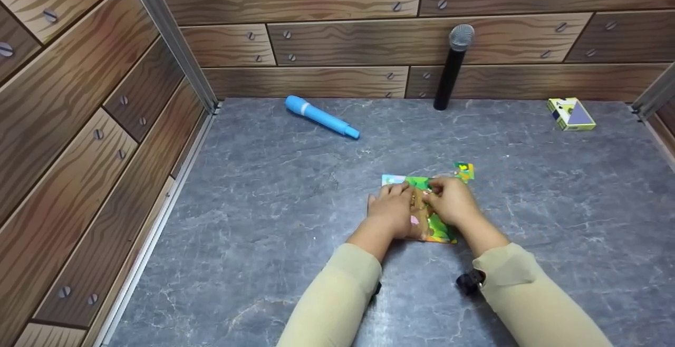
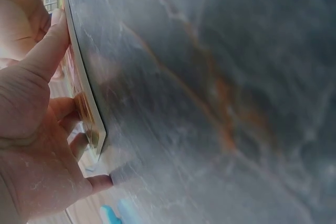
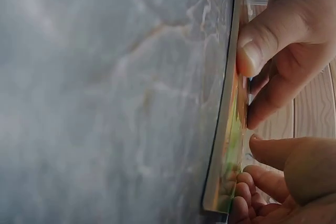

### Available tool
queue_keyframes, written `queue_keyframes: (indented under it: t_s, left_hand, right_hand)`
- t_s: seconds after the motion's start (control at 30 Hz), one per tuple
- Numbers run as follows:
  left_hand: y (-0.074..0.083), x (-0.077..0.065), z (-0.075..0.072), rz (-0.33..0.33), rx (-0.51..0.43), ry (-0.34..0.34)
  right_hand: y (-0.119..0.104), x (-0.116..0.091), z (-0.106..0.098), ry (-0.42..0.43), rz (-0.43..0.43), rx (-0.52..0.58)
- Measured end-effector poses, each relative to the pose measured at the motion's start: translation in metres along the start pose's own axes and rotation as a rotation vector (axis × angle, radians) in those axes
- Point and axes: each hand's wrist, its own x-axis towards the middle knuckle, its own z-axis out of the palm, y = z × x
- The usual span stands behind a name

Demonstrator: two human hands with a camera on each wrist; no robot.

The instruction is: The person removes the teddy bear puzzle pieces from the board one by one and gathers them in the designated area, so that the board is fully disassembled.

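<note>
A thin, colourful picture board (image 1: 440,228), like a jigsaw puzzle in its tray, lies flat on the grey table. My left hand (image 1: 390,212) rests across its left part, fingers spread. In the left wrist view the thumb (image 2: 50,43) lies along the board's near edge, and the little finger reaches past it to the table. My right hand (image 1: 454,199) bends over the upper right part, thumb and index fingertips apart at the picture; I cannot tell whether a piece is between them. Just beyond this hand lies a small green and yellow puzzle piece (image 1: 464,171).
At the back left lies a blue toy microphone (image 1: 322,118). A black microphone (image 1: 451,73) with a silver mesh head stands upright near the back wall. A yellow card box (image 1: 571,114) lies at the back right. Wood-patterned panels (image 1: 337,41) border the table.
</note>
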Motion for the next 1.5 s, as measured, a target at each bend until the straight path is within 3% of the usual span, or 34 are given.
queue_keyframes:
  t_s: [0.23,0.43,0.87,1.17,1.5]
  left_hand:
    - [0.0009,-0.0064,-0.0030,-0.021,0.011,0.025]
    - [0.0002,-0.0052,-0.0031,-0.061,0.008,0.046]
    - [-0.0011,-0.0040,-0.0007,-0.077,0.024,0.063]
    - [-0.0012,-0.0034,0.0001,-0.081,0.034,0.070]
    - [-0.0009,-0.0045,-0.0006,-0.091,-0.013,0.094]
  right_hand:
    - [-0.0008,0.0017,0.0023,0.007,0.004,-0.051]
    - [-0.0020,0.0027,0.0028,-0.003,0.021,-0.047]
    - [-0.0016,0.0019,0.0030,-0.007,0.052,-0.044]
    - [-0.0020,-0.0012,0.0052,0.053,0.005,-0.056]
    - [-0.0027,-0.0025,0.0056,0.094,0.009,-0.031]
